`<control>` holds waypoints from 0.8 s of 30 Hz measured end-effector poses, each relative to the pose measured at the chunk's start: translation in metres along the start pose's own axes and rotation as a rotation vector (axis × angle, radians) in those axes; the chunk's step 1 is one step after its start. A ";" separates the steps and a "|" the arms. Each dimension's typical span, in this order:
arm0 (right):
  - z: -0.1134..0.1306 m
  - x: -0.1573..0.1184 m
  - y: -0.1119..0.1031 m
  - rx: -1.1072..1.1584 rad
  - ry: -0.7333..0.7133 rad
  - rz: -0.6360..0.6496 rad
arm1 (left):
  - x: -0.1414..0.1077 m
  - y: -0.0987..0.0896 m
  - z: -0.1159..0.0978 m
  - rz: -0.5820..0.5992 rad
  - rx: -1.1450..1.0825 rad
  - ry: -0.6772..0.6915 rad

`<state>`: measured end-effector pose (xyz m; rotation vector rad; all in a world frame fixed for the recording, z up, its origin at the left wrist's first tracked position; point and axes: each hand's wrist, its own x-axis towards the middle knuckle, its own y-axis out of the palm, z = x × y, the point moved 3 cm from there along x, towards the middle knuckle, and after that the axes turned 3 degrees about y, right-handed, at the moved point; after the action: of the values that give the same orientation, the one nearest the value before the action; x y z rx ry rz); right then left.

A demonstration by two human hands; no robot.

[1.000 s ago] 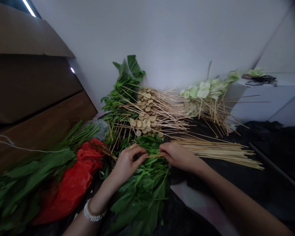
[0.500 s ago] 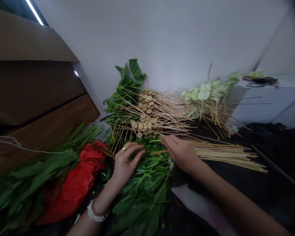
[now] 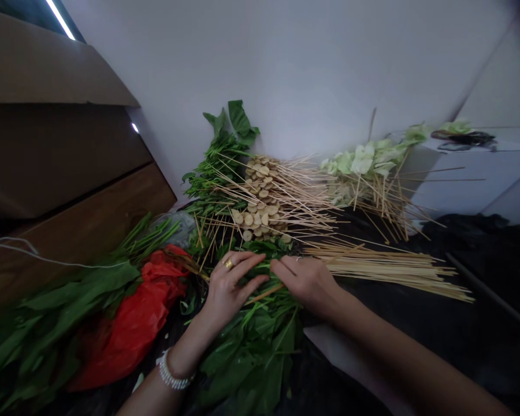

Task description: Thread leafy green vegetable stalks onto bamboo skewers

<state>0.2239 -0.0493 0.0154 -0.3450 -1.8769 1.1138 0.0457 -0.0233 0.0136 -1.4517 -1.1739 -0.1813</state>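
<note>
My right hand is closed round a wooden skewer whose end sticks out to the left, with green stems by its fingertips. Close to its left, my left hand has its thumb and fingers apart, the tips beside a green stem; no held item shows. Both hands are over a pile of leafy greens. Bare skewers lie in a bundle to the right of my right hand. Behind the hands are skewered round slices.
Skewered greens lean at the wall, and skewered pale leaves stand at the back right. A red plastic bag and more leafy greens lie at the left, before a cardboard box. Black plastic covers the right side.
My right hand has moved left and slightly down with the skewer, nearer my left hand. My left hand has shifted slightly right.
</note>
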 end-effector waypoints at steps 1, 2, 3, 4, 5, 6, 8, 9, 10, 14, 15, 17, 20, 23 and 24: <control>0.002 0.000 -0.001 -0.002 -0.020 0.000 | 0.000 0.001 -0.001 0.029 0.001 0.024; 0.001 0.000 -0.002 -0.008 -0.014 0.004 | -0.001 0.002 -0.002 0.048 -0.002 0.034; -0.001 0.001 -0.002 -0.015 0.020 0.014 | -0.001 0.002 -0.002 0.051 -0.005 0.027; -0.005 0.001 -0.003 -0.020 0.075 0.030 | -0.001 0.002 -0.001 0.036 -0.011 0.004; -0.010 0.001 -0.002 -0.021 0.143 0.057 | -0.001 0.002 0.000 0.015 -0.022 -0.032; -0.016 0.001 -0.002 -0.014 0.209 0.096 | -0.001 0.002 0.001 -0.003 -0.040 -0.072; -0.024 0.002 0.002 0.012 0.301 0.204 | 0.000 0.002 0.003 0.016 -0.088 -0.130; -0.026 0.002 0.003 0.026 0.327 0.265 | 0.001 0.003 0.004 0.062 -0.109 -0.141; -0.027 0.003 0.005 0.038 0.343 0.323 | 0.001 0.005 0.004 0.131 -0.123 -0.138; -0.026 0.005 0.007 0.057 0.404 0.434 | 0.002 0.011 0.000 0.429 -0.092 -0.084; -0.026 0.006 0.006 0.057 0.420 0.429 | 0.002 0.012 -0.002 0.470 -0.072 -0.075; -0.025 0.006 0.004 0.060 0.438 0.405 | 0.001 0.013 -0.005 0.519 -0.036 -0.060; -0.022 0.006 0.003 0.082 0.434 0.372 | 0.002 0.011 -0.009 0.505 -0.038 -0.052; -0.021 0.006 0.005 0.086 0.438 0.328 | 0.006 0.001 -0.003 0.309 -0.143 -0.135; -0.021 0.005 0.005 0.084 0.443 0.309 | 0.007 -0.004 0.000 0.198 -0.190 -0.189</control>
<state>0.2368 -0.0313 0.0182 -0.7861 -1.4104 1.1983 0.0459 -0.0202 0.0206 -1.7736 -1.1789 -0.0185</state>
